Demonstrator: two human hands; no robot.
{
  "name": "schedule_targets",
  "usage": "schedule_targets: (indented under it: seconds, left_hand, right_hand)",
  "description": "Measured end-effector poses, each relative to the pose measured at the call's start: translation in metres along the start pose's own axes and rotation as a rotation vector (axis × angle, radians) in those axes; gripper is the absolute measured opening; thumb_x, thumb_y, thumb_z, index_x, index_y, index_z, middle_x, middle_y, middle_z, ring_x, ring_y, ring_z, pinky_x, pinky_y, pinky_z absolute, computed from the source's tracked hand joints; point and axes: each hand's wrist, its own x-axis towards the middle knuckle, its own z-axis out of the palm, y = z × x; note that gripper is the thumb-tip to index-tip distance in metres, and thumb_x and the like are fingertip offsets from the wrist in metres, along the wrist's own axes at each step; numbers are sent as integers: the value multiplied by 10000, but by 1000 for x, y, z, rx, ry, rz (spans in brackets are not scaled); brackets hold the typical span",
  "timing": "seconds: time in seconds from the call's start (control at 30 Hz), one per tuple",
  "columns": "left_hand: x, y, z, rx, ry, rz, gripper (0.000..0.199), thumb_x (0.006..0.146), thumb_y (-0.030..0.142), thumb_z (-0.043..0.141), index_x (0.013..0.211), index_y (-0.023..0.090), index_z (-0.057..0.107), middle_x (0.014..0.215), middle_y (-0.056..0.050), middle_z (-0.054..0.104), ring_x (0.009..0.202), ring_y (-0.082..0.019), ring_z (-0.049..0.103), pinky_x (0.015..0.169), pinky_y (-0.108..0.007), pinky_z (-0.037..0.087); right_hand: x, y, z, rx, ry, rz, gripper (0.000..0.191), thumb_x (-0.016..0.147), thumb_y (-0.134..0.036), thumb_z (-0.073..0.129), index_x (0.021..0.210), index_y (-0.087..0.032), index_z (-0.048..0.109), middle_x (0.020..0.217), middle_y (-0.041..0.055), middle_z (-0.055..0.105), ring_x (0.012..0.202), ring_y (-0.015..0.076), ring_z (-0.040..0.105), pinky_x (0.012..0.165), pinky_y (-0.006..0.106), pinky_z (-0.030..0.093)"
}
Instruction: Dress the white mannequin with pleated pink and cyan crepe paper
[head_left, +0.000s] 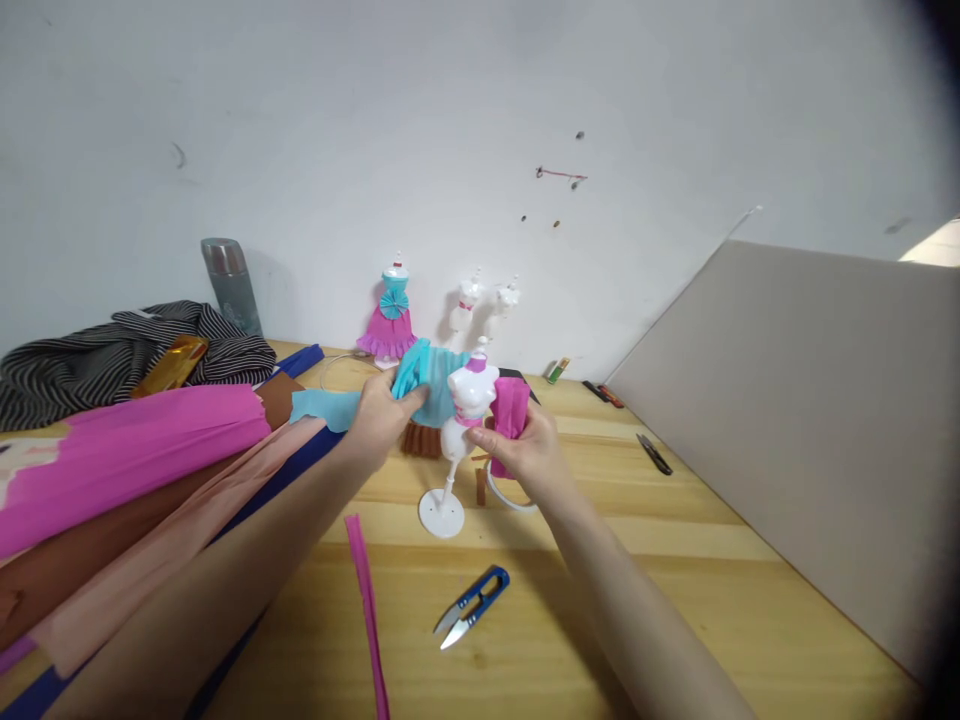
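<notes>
A small white dress-form mannequin (472, 388) with a pink band at its neck and waist leans slightly above its round white base (441, 514). My right hand (531, 445) is closed around its hip, thumb in front. A folded strip of magenta crepe paper (511, 405) shows at the same fingers. My left hand (386, 405) pinches a pleated piece of turquoise crepe paper (442, 385), which reaches behind the mannequin. Whether the base rests on the table I cannot tell. Blue-handled thread snips (474, 606) lie in front, near a narrow pink strip (365, 600).
Crepe paper sheets (165, 440) in several colours and a striped cloth (195, 330) cover the left side. A flask (231, 285), a dressed mannequin (392, 310) and two bare mannequins (466, 305) stand by the wall. Black scissors (655, 454) lie right, near a white panel (787, 400).
</notes>
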Motion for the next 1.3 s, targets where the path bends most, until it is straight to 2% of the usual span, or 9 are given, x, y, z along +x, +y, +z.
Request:
schedule_targets:
  seconds: [0.1, 0.43, 0.6, 0.73, 0.9, 1.07, 1.1, 1.17, 1.3]
  left_hand:
    - [10, 6, -17, 42, -98, -96, 261, 557, 280, 766, 706, 133, 612, 570, -1, 597, 510, -151, 569, 478, -268, 482]
    - [16, 30, -47, 147, -40, -79, 286, 586, 330, 736, 758, 158, 585, 607, 14, 583, 516, -126, 544, 490, -239, 448]
    - [19, 25, -58, 583, -340, -146, 147, 626, 299, 667, 701, 186, 612, 577, 18, 578, 502, -133, 532, 467, -215, 390]
    - [27, 3, -66, 777, -460, -239, 134, 484, 205, 713, 566, 188, 607, 494, 32, 554, 414, -131, 499, 396, -204, 322]
    - [33, -20, -75, 946, -447, -319, 218, 387, 200, 754, 515, 189, 578, 416, 45, 503, 340, -149, 475, 387, -233, 327]
    - [28, -5, -70, 1121, -338, -210, 246, 380, 176, 774, 563, 183, 609, 505, -3, 567, 598, -250, 609, 570, -281, 413]
    - [25, 3, -67, 1156, -291, -164, 230, 410, 170, 761, 588, 180, 617, 571, -26, 602, 704, -275, 621, 622, -288, 418]
    - [17, 23, -61, 1196, -215, -71, 166, 552, 212, 709, 705, 175, 657, 752, -71, 660, 875, -294, 608, 706, -293, 413]
    - [7, 62, -46, 1134, -227, 60, 174, 751, 290, 600, 841, 176, 695, 820, -57, 677, 799, -233, 613, 672, -268, 404]
  right_hand:
    - [2, 0, -4, 16, 34, 15, 320, 626, -392, 760, 776, -181, 573, 646, -23, 523, 604, 148, 490, 562, 289, 432]
    - [11, 17, -8, 73, 110, 33, 345, 660, -370, 757, 893, -166, 606, 799, 28, 634, 705, 178, 573, 666, 316, 472]
    - [11, 17, -12, 105, 75, 5, 365, 673, -380, 763, 929, -166, 615, 840, 33, 658, 732, 182, 599, 681, 316, 483]
    - [10, 13, -13, 90, 43, -10, 378, 680, -390, 759, 950, -164, 619, 888, 53, 678, 805, 212, 629, 719, 339, 501]
    - [5, -5, -16, 23, 264, -83, 382, 678, -361, 758, 981, -170, 627, 958, 70, 675, 860, 223, 633, 755, 366, 510]
    - [-16, -38, -22, 3, 466, -209, 282, 780, -312, 669, 1036, -207, 617, 943, 64, 663, 604, 148, 595, 502, 292, 481]
    - [-21, -43, -22, 35, 419, -248, 209, 780, -300, 668, 964, -206, 635, 855, 49, 661, 577, 145, 588, 479, 283, 471]
    - [-29, -51, -14, 128, 106, -181, 164, 774, -277, 668, 925, -215, 648, 777, 22, 656, 545, 134, 579, 479, 273, 472]
    - [-37, -41, 22, 307, -494, 222, 207, 705, -305, 697, 855, -173, 642, 683, -7, 624, 583, 136, 594, 566, 276, 490]
